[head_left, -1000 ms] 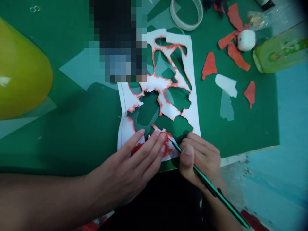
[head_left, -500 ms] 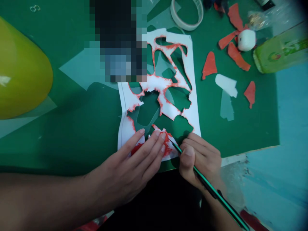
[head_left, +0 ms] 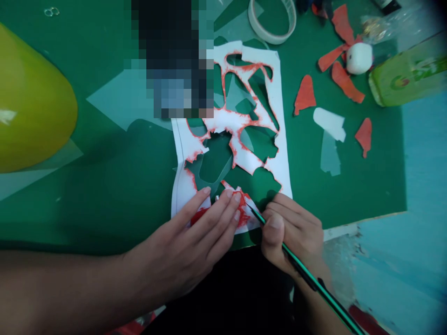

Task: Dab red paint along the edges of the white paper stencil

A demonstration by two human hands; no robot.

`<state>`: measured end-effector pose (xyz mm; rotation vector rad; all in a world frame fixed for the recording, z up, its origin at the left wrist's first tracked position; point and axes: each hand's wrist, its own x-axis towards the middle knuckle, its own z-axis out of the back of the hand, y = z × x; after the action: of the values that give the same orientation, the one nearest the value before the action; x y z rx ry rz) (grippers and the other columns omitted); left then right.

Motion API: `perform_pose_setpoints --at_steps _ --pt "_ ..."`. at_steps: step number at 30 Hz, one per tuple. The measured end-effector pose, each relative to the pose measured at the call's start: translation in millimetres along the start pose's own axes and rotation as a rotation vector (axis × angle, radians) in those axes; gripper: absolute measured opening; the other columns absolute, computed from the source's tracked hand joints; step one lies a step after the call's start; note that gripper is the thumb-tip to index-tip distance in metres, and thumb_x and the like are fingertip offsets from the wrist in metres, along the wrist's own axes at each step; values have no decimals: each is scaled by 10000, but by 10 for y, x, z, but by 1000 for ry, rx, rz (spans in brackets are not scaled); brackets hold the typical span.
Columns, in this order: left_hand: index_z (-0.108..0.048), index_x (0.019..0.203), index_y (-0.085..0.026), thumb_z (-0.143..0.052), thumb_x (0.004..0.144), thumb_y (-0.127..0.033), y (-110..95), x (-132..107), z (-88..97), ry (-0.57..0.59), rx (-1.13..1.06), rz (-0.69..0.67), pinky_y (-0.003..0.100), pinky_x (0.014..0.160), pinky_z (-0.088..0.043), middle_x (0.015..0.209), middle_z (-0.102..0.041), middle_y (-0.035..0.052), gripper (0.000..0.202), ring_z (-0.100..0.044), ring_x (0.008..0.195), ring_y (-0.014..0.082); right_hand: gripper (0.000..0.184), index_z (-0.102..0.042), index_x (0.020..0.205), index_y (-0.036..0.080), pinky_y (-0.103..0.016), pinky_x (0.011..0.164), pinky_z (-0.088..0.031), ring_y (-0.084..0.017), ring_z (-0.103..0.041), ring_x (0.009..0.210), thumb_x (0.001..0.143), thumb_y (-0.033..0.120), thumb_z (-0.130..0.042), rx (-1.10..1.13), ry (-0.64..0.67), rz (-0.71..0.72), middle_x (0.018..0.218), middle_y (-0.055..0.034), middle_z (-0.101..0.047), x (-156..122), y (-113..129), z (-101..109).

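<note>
Almost nothing has moved since a second ago: the left hand still presses flat, fingers spread, on the cut-up paper at the green mat's near edge. The right hand stays clenched around the pencil (tip at the red-edged scrap), so the marking seems ongoing.

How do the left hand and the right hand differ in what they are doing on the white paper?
The left hand lies flat with its fingers spread, pressing down the cut-out white paper; the right hand is curled into a grip. The left hand holds no tool, while the right hand holds a green-and-black pencil whose tip meets the red-painted patch. Both hands rest at the paper's near edge, on the green mat.
</note>
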<state>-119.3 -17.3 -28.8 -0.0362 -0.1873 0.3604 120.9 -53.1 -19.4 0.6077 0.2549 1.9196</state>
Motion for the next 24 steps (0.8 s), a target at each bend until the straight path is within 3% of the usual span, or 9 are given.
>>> perform_pose_setpoints --at_steps 15,20,24 --pt "-431 1588 59 -441 1036 -325 3 10 9 8 10 -7 565 1288 -329 1702 -383 290 672 -378 1591 392 330 -421 746 230 -326 599 -355 -144 -393 636 1009 30 -426 74 -18 0 653 10 -471 6 -13 13" --pt "-420 1614 13 -477 1047 -356 2 0 30 -10 37 -17 581 1300 -338 1687 -425 270 678 -419 1572 399 436 -378 675 222 -313 566 -325 -124 -422 588 1099 136 -330 367 -150 -234 611 23 -414 3 30 27" --pt "-419 1636 -49 -519 1060 -375 -7 -21 56 -11 72 39 661 1313 -310 1671 -459 254 669 -444 1560 403 523 -379 621 210 -303 537 -280 -116 -409 554 1137 275 -328 524 -127 -386 574 27 -395 20 108 55"
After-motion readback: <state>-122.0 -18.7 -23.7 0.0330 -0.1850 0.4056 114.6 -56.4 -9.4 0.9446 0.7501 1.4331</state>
